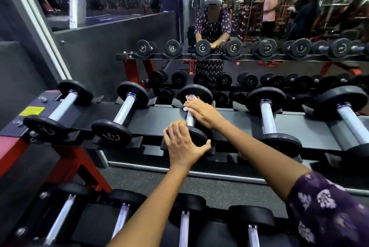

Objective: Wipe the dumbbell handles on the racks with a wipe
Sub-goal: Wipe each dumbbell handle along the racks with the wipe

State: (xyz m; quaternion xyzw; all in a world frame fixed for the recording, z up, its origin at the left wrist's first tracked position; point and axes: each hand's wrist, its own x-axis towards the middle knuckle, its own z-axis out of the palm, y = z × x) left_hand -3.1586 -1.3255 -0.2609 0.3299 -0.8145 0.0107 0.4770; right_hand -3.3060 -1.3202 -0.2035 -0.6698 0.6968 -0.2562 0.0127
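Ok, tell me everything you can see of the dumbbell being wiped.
The dumbbell lies third from the left on the rack's upper shelf, handle pointing away from the person. It has round black end plates and a silvery, textured handle. The left hand grips its near plate; the right hand presses a white wipe on the handle's far end.

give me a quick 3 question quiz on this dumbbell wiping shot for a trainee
1. True or false: the right hand presses the wipe on the handle of the third dumbbell from the left on the upper rack.
2. What does the left hand grip? A) the wipe B) that dumbbell's near weight plate C) the red frame
3. Fill in: the wall behind the rack holds a ____.

Key: 1 true; 2 B; 3 mirror
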